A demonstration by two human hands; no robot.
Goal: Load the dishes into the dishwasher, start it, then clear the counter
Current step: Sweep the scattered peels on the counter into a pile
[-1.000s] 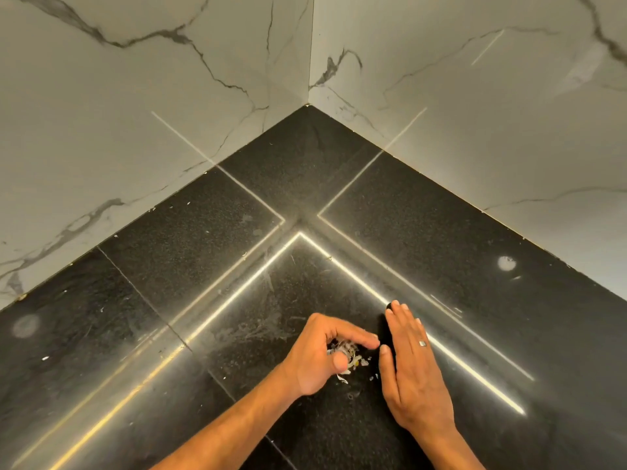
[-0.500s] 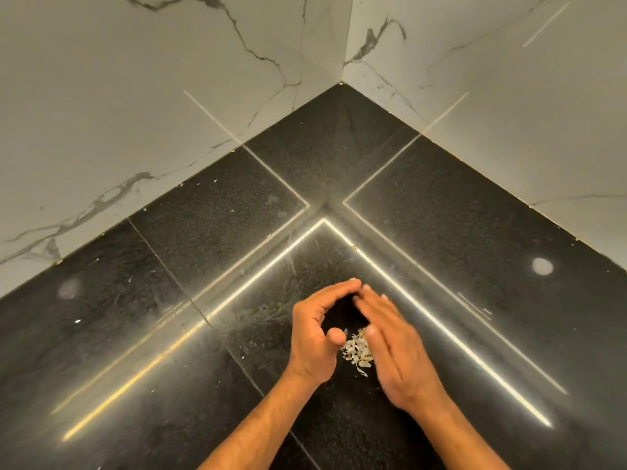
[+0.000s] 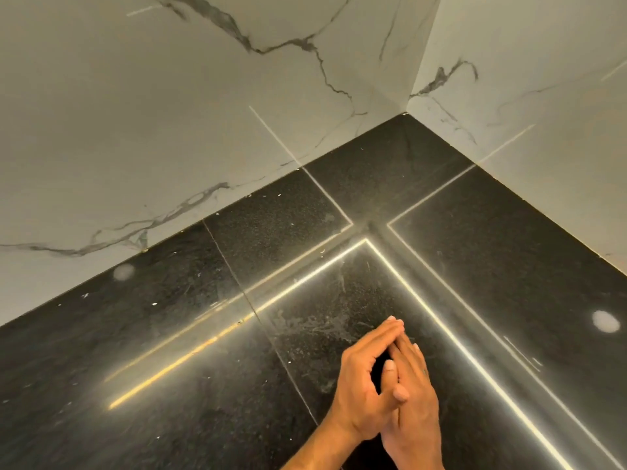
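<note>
My left hand [image 3: 359, 388] and my right hand [image 3: 419, 405] are pressed together low on the black granite counter [image 3: 190, 334], fingertips touching and pointing toward the corner. The left hand is cupped, its thumb lying against the right palm. The right hand stands flat on its edge. The small pile of pale food scraps is hidden between the two palms. No dishes or dishwasher are in view.
White marble-look walls [image 3: 169, 113] meet at the corner [image 3: 405, 113] behind the counter. A few white crumbs [image 3: 154, 304] lie scattered on the left part of the counter. Smears mark the stone just beyond my fingertips, and bright light strips reflect across it.
My hands have closed together over the scrap pile, which showed between them half a second ago and is now covered. The view has swung left, shifting the corner right.
</note>
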